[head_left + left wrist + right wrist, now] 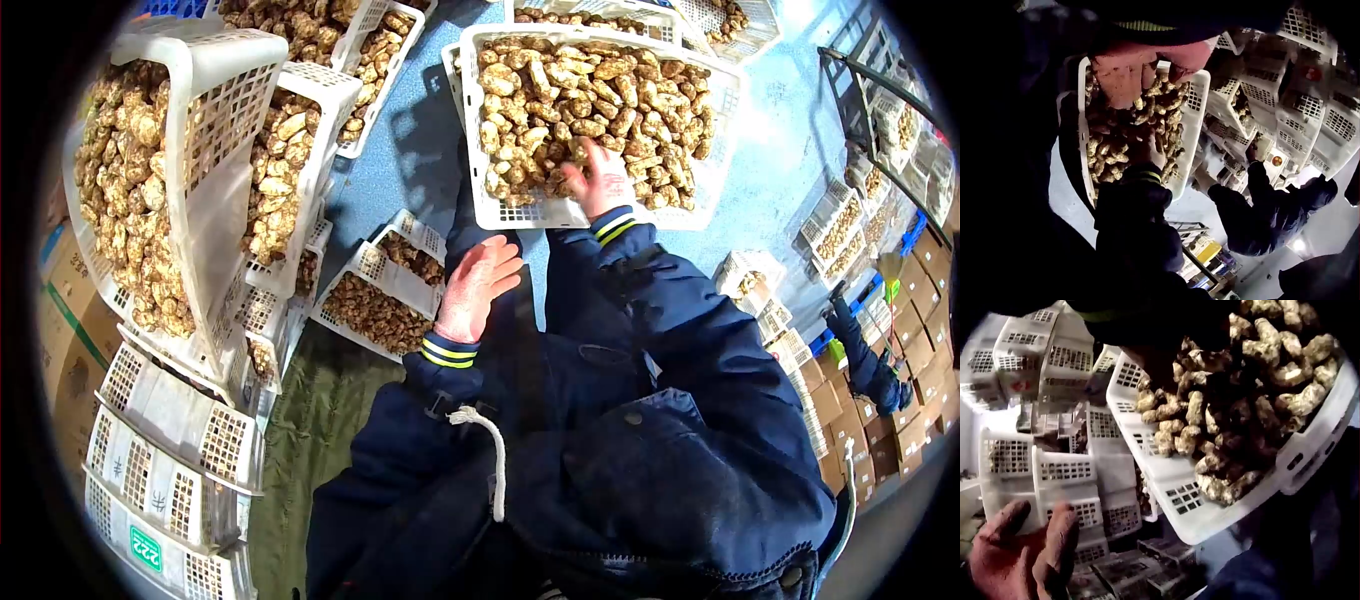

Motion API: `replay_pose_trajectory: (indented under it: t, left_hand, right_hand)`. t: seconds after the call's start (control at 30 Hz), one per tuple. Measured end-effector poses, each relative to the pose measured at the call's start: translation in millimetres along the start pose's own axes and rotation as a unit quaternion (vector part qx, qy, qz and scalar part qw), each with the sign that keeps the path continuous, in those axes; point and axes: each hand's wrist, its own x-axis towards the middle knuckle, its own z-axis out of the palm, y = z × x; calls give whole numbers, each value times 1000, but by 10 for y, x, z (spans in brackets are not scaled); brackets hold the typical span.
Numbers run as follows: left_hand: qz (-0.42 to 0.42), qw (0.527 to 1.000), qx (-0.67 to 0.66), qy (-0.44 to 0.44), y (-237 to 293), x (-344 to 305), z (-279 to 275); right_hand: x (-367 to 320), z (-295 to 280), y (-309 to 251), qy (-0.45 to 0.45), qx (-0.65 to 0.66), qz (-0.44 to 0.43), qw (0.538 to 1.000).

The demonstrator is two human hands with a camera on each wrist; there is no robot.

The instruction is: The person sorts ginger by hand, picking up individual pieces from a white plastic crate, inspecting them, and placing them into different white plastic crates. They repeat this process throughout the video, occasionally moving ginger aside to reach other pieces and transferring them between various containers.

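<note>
A white plastic crate (pixel 545 213) stands in front of me, filled with stubby, knobbly cream-and-brown pieces (pixel 600 90) that look like mushrooms. My right hand (pixel 606 185) reaches over its near side, with fingers spread and fingertips at the pieces by the near wall. In the right wrist view this hand is lost in shadow above the pieces (pixel 1194 409). My left hand (pixel 478 285) hovers to the left of the crate's near corner, fingers extended and nothing held. It shows also at the lower left of the right wrist view, palm and fingers (pixel 1060 544) spread.
Tall stacked crates (pixel 225 90) of similar pieces rise on my left. Smaller crates (pixel 375 310) sit on the floor by my left hand. Cardboard boxes (pixel 910 400) and another person (pixel 870 365) are at far right. Blue floor (pixel 400 100) lies between the crates.
</note>
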Motion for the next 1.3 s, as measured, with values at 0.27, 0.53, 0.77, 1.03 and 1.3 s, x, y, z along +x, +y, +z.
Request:
replay_pose_trajectory:
  t: [0.27, 0.53, 0.77, 1.03, 1.3]
  left_hand:
    - [5, 1000, -4, 23, 45, -46, -76]
    - [18, 999, -36, 30, 41, -57, -219]
    - [11, 999, -21, 23, 33, -68, -188]
    - [23, 999, -21, 40, 36, -115, -237]
    - [15, 999, -27, 17, -27, -61, -225]
  right_hand:
    - [119, 1104, -473, -299, -238, -131, 915]
    - [158, 644, -118, -225, 11, 36, 974]
    - [169, 859, -464, -339, -197, -142, 909]
    - [314, 941, -378, -320, -160, -140, 923]
    - [104, 151, -114, -309, 571, 246, 719]
